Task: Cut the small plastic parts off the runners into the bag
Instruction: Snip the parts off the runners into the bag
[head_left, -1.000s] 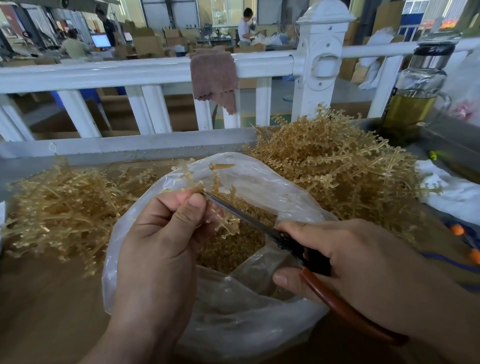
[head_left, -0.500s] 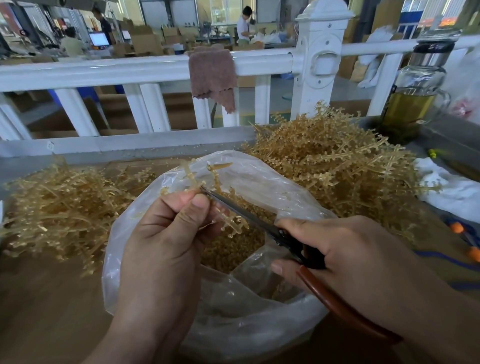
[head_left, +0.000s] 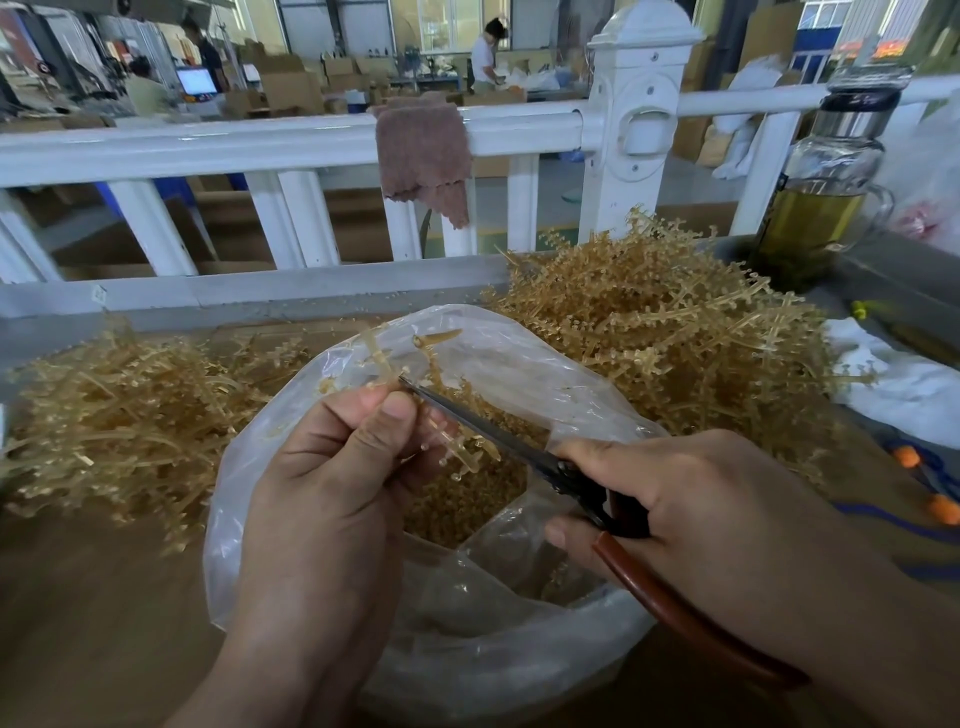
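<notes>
Pinching a translucent amber runner (head_left: 451, 448) in the left hand (head_left: 322, 499), knuckles toward the camera, thumb laid flat against the index finger, the other fingers curled in underneath. Holding it just above the open mouth of the clear plastic bag (head_left: 467, 649), with one forked end sticking up past the fingertips and the other hanging down beside the palm.

Gripping scissors (head_left: 488, 434) in the right hand (head_left: 701, 519), fingers wrapped round the reddish-brown handles, forearm coming in from the lower right. Reaching up and left across the bag, blades drawn nearly into one thin line, tips at the runner just beyond the left thumb.

Below both hands, inside the bag, a heap of cut small parts (head_left: 467, 504). Beyond the right hand, a tall pile of uncut runners (head_left: 665, 332); left of the left hand, a flatter pile of stripped runners (head_left: 114, 415). Farther off to the right, a glass bottle (head_left: 826, 192) of yellowish liquid.
</notes>
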